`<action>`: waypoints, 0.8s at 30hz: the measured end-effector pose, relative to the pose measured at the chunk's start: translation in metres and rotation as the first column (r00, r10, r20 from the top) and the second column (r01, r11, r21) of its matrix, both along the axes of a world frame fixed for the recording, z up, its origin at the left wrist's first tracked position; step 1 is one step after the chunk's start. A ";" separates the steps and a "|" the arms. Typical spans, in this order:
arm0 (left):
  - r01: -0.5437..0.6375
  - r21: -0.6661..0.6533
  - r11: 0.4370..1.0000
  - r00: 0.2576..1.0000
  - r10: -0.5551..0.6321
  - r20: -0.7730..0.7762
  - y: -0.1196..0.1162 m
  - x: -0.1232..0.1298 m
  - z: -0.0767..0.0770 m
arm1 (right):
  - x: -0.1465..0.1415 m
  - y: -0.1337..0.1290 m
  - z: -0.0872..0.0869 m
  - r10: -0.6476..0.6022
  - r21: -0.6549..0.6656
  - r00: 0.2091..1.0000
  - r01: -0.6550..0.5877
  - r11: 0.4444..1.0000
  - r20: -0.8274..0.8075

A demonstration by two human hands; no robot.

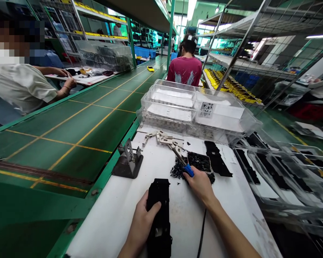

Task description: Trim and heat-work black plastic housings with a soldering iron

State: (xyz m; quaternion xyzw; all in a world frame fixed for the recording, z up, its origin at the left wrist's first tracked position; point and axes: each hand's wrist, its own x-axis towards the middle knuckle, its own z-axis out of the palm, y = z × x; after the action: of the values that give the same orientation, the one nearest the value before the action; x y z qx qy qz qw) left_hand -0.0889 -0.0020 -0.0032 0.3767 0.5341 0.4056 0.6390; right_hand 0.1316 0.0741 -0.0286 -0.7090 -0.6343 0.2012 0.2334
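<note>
Hands: left [141, 224] grips black plastic part [158, 195], right [200, 185] holds blue-handled tool [188, 170].

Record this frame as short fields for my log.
Left hand: grips black moulded part
Right hand: holds blue-handled tool
Nearby: tray of black scraps, metal brackets, clear plastic trays
Surface: white bench beside green conveyor belt
Others: co-worker in red shirt

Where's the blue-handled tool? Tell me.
Head view: the blue-handled tool is in the right hand, left of the tray of black scraps, shaft toward the silver brackets.
</note>
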 end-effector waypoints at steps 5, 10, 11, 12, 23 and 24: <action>0.001 -0.062 0.998 1.000 0.001 0.029 0.005 0.002 0.001 | 0.004 -0.005 0.006 -0.006 0.062 0.983 0.017 0.998 -0.181; 0.090 0.015 0.996 0.996 -0.090 0.022 0.010 0.017 0.004 | -0.009 -0.030 0.018 -0.062 0.098 0.896 0.116 0.988 -0.440; 0.114 0.033 0.993 0.993 -0.115 0.025 0.011 0.020 0.004 | -0.013 -0.035 0.021 -0.067 0.105 0.875 0.133 0.986 -0.479; 0.136 0.049 0.990 0.990 -0.137 0.029 0.012 0.024 0.005 | -0.017 -0.039 0.023 -0.068 0.111 0.857 0.144 0.983 -0.511; 0.282 0.081 0.956 0.958 -0.285 0.026 0.017 0.033 0.018 | -0.003 -0.058 0.063 0.045 0.017 0.822 -0.043 0.999 -0.567; 0.296 0.088 0.951 0.953 -0.300 0.035 0.016 0.033 0.021 | -0.001 -0.060 0.067 0.082 0.013 0.836 -0.089 0.996 -0.542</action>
State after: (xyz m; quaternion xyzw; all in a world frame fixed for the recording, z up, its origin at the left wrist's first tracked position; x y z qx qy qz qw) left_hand -0.0557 0.0142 0.0181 0.4691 0.4387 0.3348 0.6896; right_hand 0.1303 0.0145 0.0381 -0.5958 -0.5721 0.4076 0.3894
